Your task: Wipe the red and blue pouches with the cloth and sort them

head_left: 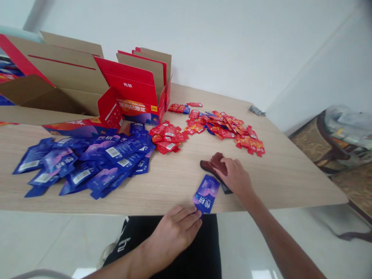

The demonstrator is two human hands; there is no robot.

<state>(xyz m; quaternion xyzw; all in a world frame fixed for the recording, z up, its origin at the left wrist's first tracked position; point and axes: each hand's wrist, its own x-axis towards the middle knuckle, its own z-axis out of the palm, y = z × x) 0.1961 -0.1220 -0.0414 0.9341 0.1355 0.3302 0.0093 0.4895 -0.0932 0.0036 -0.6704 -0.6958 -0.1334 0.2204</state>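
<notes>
A blue-purple sachet (pixel 207 193) lies flat near the table's front edge, its lower end reaching the edge. My left hand (pixel 177 228) has its fingers closed at the sachet's lower left corner; the thumb is mostly hidden. Just up and to the right, my right hand (pixel 236 176) grips a brown, folded cloth-like thing (pixel 218 164). A dark, flat strip (pixel 207 167) shows under the brown thing and comes out again below my right hand; its kind is unclear. The sachet's upper right corner lies close beside this strip.
A pile of larger blue sachets (pixel 95 162) lies on the left. Behind it stand open red cartons (pixel 139 89). Small red sachets (pixel 168 136) form heaps in the middle and farther right (pixel 226 128). A grey crumpled item (pixel 257 111) lies near the back right edge of the table (pixel 285 170).
</notes>
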